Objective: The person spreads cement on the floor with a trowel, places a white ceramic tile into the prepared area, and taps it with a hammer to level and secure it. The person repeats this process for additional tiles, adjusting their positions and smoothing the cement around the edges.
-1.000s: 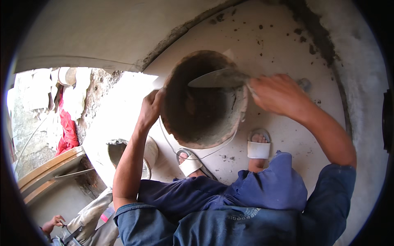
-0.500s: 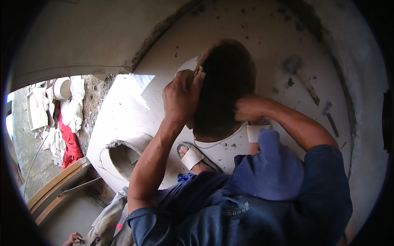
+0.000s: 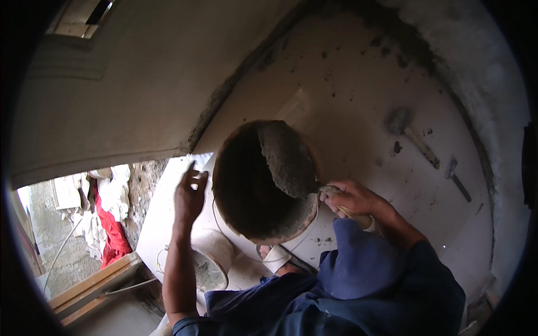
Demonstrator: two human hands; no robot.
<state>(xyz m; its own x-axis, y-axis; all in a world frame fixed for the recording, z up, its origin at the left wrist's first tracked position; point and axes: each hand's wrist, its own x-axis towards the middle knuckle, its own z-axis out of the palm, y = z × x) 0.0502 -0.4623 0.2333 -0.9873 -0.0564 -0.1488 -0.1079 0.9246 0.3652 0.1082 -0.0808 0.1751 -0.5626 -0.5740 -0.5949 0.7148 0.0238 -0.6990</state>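
Observation:
A large round bucket (image 3: pixel 223 208) stands upright on the floor in front of me, its inside dark and its wire handle hanging down at the near side. My right hand (image 3: pixel 354 199) is closed around the handle of a trowel (image 3: pixel 329 191) at the bucket's right rim. The blade is hidden under a thick heap of wet grey mortar (image 3: pixel 287 159), held over the bucket's mouth. My left hand (image 3: pixel 191 193) is apart from the rim on the left, fingers spread, with nothing in it.
A smaller bucket (image 3: pixel 216 257) lies beside my left forearm. On the right of the pale floor lie a mallet (image 3: pixel 414 137) and a small hammer (image 3: pixel 458 179). Dried mortar spots dot the floor. Left are a red cloth (image 3: pixel 114 235) and a wooden frame (image 3: pixel 98 283).
The bucket has gone from tilted to upright. My left hand has let go of its rim and moved left. My right hand has come up out of it with mortar on the trowel.

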